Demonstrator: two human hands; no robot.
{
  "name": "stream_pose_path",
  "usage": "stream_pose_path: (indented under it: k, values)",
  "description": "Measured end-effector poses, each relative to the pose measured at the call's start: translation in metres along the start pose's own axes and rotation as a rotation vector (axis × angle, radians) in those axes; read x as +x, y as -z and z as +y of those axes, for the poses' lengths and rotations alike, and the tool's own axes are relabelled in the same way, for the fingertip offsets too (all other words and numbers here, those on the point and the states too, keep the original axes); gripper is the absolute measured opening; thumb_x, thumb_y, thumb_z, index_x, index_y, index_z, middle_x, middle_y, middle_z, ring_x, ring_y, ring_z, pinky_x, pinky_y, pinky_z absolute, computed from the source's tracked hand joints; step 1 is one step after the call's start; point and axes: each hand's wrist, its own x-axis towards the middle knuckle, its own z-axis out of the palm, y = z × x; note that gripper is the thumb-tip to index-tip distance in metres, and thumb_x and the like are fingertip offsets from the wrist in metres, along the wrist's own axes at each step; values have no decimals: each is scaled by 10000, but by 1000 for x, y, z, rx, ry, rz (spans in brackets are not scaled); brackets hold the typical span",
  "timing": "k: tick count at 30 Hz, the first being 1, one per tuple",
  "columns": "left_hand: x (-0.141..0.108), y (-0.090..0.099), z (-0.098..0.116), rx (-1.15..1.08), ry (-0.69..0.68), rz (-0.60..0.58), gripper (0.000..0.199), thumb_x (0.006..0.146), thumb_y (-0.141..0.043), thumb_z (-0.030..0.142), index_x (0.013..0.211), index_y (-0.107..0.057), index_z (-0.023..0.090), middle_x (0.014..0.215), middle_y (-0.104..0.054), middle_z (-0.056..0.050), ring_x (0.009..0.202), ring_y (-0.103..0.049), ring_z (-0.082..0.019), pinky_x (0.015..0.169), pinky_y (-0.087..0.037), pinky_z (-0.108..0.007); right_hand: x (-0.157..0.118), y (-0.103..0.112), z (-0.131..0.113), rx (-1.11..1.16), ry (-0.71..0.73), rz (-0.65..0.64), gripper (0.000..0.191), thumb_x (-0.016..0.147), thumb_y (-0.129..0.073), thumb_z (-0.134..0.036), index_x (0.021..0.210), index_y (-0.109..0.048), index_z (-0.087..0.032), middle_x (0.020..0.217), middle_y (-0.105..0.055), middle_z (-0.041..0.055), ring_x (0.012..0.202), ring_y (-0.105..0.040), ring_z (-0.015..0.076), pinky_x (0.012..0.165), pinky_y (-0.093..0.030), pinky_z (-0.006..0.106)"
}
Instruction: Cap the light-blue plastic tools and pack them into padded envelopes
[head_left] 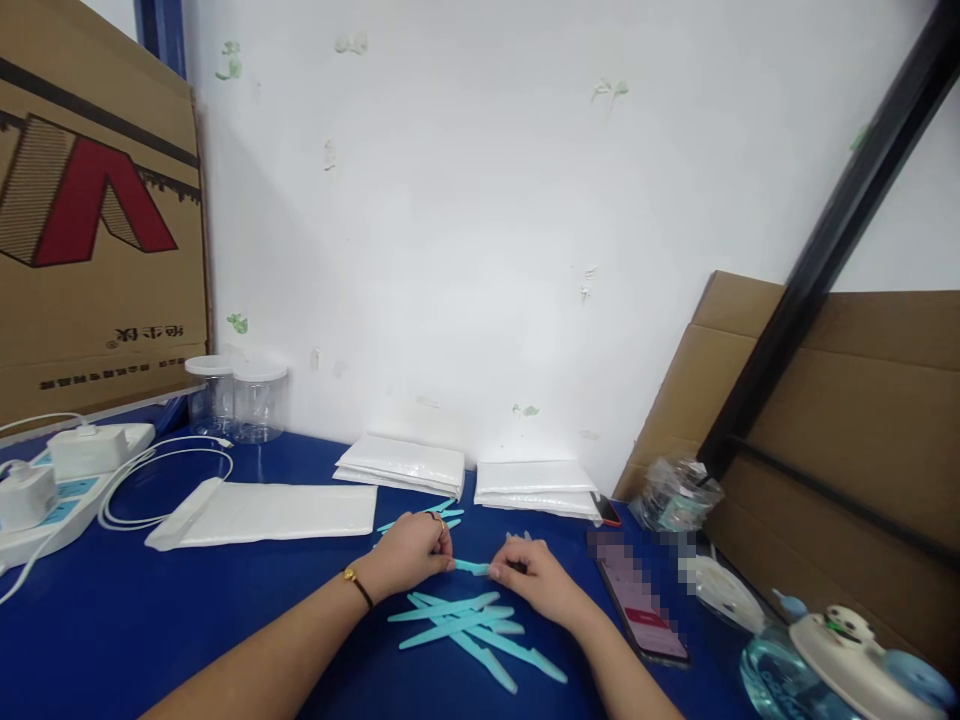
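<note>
A turquoise eyebrow razor (pixel 472 567) is stretched between my two hands above the blue table. My left hand (pixel 415 552) pinches one end of it between thumb and fingers. The other end sits in the closed fingertips of my right hand (pixel 538 577). Just below, a crossed pile of similar turquoise razors (pixel 469 628) lies on the table. More turquoise razors (pixel 450 508) show behind my left hand, partly covered by it. Clear or whitish tips (pixel 517 537) peek out behind my right hand; what they belong to is hidden.
White padded mailers (pixel 401 465) lie stacked by the wall, with another stack (pixel 534 487) beside them and a single mailer (pixel 281 510) at left. A phone (pixel 641 600) and a bottle (pixel 795 670) stand right. Clear jars (pixel 259 405) and a power strip (pixel 75 490) are left.
</note>
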Motion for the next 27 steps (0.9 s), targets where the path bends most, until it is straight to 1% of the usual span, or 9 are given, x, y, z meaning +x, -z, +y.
stream_pose_path:
  k: [3,7,9,11,15,18,22,25,27]
  values:
    - [3,1,-6,16,-24,19,139,723,-609,364,734,-666,238,770,-626,5,716,-555,-160,655,-354,-251,2,3,4,-36,16,20,311,836,-526,-455,693,-663,-216,680,-593,-18,670,-532,146,801,-352,334]
    - [6,8,-19,78,51,80,133,723,-601,334,739,-671,223,838,-638,-24,803,-570,-194,689,-368,-266,2,12,21,-73,-55,167,337,826,-513,-483,706,-679,-215,713,-608,2,668,-538,155,718,-365,293]
    - [4,13,-21,64,101,130,212,691,-636,375,832,-660,219,890,-634,-31,841,-570,-207,696,-381,-266,1,17,29,-105,-92,233,318,811,-530,-486,758,-694,-218,741,-617,11,658,-536,155,698,-365,289]
    - [-1,17,-16,11,86,114,327,660,-661,453,892,-645,224,896,-626,-19,822,-571,-194,674,-391,-251,-1,19,31,-129,-99,255,296,807,-543,-469,800,-698,-217,771,-618,18,653,-534,150,693,-363,288]
    - [-13,17,3,-59,-46,-145,369,584,-694,546,787,-673,238,803,-622,16,709,-561,-149,557,-363,-212,-3,14,22,-141,-71,169,251,824,-541,-414,762,-690,-222,784,-604,7,657,-522,137,712,-359,285]
    - [-16,10,11,-77,-50,-236,264,621,-683,475,722,-680,232,710,-619,26,646,-548,-131,501,-328,-206,-4,10,14,-121,-64,66,252,817,-559,-429,747,-693,-228,761,-595,-1,672,-517,141,742,-357,295]
    - [-12,4,11,-100,-30,-188,181,698,-621,387,740,-674,220,672,-616,25,602,-530,-114,504,-326,-201,-4,7,7,-78,-55,-45,289,803,-577,-475,739,-693,-219,706,-593,-8,712,-521,158,795,-342,316]
    - [-9,5,10,-76,-25,-104,159,707,-614,358,733,-667,211,713,-629,13,640,-535,-122,541,-335,-203,-3,8,2,-57,-26,-63,328,828,-552,-468,687,-657,-192,684,-581,-19,683,-515,140,823,-325,324]
    - [-8,6,10,-65,-14,-75,157,715,-606,351,736,-664,206,743,-636,5,666,-542,-130,559,-340,-205,-3,8,-1,-59,1,-60,323,853,-523,-462,715,-643,-196,716,-588,-21,698,-520,138,837,-309,330]
